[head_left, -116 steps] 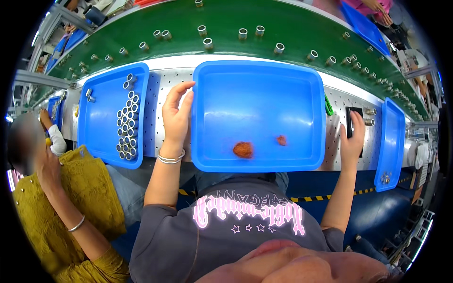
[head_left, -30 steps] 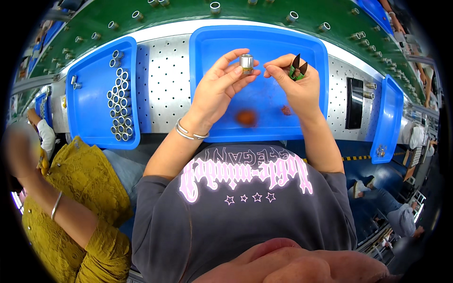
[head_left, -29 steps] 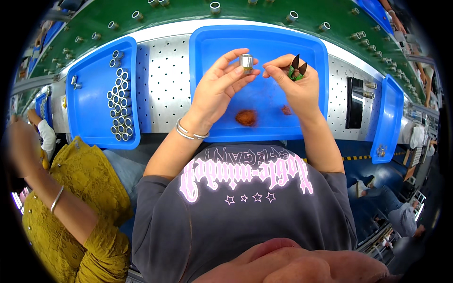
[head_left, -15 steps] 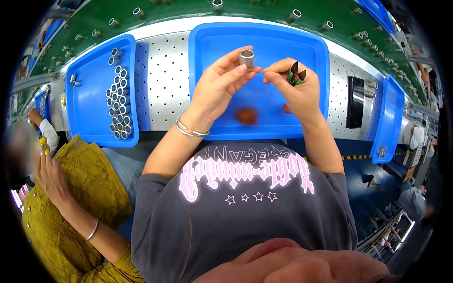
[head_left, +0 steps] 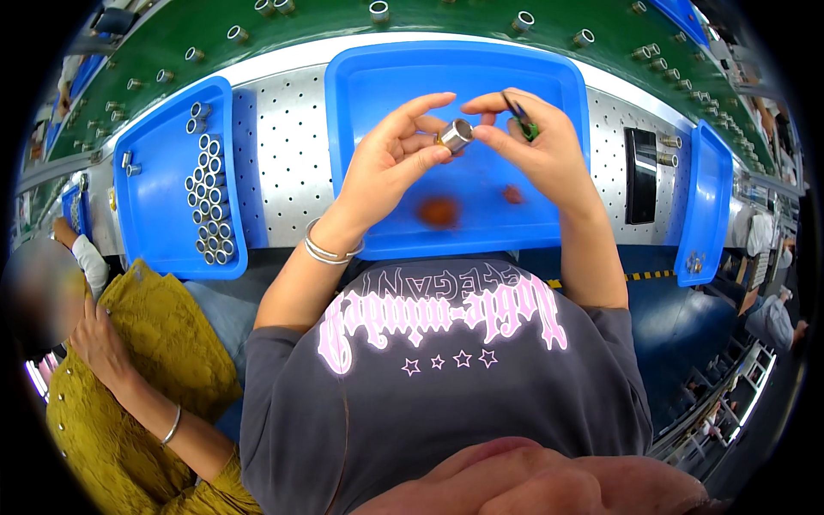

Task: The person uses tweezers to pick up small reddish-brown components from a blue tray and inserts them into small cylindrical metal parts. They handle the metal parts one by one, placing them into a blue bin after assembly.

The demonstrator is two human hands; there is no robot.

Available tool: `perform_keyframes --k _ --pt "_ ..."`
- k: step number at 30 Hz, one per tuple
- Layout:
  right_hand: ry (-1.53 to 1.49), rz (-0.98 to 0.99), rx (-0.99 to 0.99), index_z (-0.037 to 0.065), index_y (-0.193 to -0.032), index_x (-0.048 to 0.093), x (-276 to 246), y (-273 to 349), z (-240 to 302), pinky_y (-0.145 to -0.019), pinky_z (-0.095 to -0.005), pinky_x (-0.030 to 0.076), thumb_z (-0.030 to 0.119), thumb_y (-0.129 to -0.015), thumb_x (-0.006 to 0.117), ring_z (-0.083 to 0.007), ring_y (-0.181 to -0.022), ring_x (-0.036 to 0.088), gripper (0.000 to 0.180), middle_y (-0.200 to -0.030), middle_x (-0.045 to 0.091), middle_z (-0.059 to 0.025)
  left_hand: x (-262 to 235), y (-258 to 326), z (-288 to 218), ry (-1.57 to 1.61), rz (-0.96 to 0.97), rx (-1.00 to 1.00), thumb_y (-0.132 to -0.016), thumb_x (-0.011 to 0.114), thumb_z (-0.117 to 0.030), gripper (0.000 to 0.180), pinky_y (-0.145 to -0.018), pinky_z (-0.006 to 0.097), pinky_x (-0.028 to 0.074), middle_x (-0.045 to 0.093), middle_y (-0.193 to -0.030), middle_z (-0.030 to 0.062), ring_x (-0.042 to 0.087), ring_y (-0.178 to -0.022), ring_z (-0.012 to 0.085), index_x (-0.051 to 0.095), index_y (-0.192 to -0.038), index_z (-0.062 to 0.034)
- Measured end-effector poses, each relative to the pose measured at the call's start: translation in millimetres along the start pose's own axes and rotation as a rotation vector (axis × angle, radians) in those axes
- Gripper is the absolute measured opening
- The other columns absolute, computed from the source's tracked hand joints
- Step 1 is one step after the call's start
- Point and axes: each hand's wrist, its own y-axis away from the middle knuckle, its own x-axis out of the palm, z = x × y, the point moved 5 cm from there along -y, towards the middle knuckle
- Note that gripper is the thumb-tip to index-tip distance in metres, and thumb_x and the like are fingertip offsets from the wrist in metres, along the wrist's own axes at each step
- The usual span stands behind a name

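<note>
- I see a long green conveyor belt (head_left: pixel 283 34) curving across the top, with small metal cylinders standing on it, well apart from one another.
- Below it lies a perforated steel worktop (head_left: pixel 283 163), and on this sits a large blue plastic tray (head_left: pixel 386 77) straight ahead of me; two small orange-red lumps (head_left: pixel 439 210) lie on its floor.
- To the left sits a smaller blue plastic tray (head_left: pixel 154 172) with rows of short silver metal sleeves (head_left: pixel 210 215) packed side by side along its right edge.
- At the right a narrow blue bin (head_left: pixel 705 197) stands beside a flat black rectangular device (head_left: pixel 640 176).
- A neighbour in a mustard-yellow garment (head_left: pixel 137 360) sits at the lower left.
- My left hand (head_left: pixel 386 167) hovers over the big tray, thumb and fingertips pinched on a short silver metal sleeve (head_left: pixel 457 135) — held tilted, its open end toward the right.
- My right hand (head_left: pixel 541 146) touches that sleeve with its fingertips and is closed on a thin dark tool with a green grip (head_left: pixel 525 124).
</note>
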Motion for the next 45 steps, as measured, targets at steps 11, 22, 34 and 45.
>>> perform_keyframes --k 11,22,34,45 --pt "-0.255 -0.063 -0.071 -0.001 -0.083 0.059 0 3 -13 -0.059 -0.0203 0.041 0.010 -0.083 0.061 -0.0079 -0.066 0.053 0.011 -0.072 0.058 -0.0018 -5 5 10 0.355 -0.082 -0.246 -0.087 0.057 -0.013 0.045 -0.085 0.029 0.049 0.058 -0.109 0.0122 0.060 -0.096 0.0209 0.044 -0.128 -0.0024" --pt "-0.455 0.066 -0.115 -0.002 -0.085 0.056 15 -4 6 -0.066 -0.0234 0.046 0.007 -0.086 0.056 -0.0107 -0.072 0.057 0.009 -0.076 0.059 -0.0055 -5 0 9 0.361 -0.096 -0.178 -0.086 0.056 -0.010 0.041 -0.087 0.030 0.047 0.058 -0.108 0.0122 0.058 -0.099 0.0194 0.046 -0.125 -0.0005" --pt "-0.577 -0.060 0.040 0.001 -0.086 0.059 11 -22 -11 -0.045 -0.0174 0.033 0.013 -0.087 0.058 -0.0024 -0.052 0.042 0.012 -0.075 0.062 -0.0061 1 -1 13 0.135 -0.053 -0.104 -0.084 0.057 -0.001 0.041 -0.083 0.028 0.048 0.058 -0.104 0.0116 0.060 -0.093 0.0175 0.047 -0.124 -0.0007" --pt "-1.056 -0.199 0.022 -0.001 -0.088 0.056 -11 -24 -39 -0.040 -0.0177 0.023 0.013 -0.091 0.051 -0.0009 -0.043 0.027 0.015 -0.080 0.059 -0.0098 1 0 5 0.222 -0.093 -0.132 -0.086 0.057 -0.010 0.046 -0.085 0.027 0.047 0.058 -0.107 0.0117 0.059 -0.098 0.0208 0.042 -0.129 -0.0032"
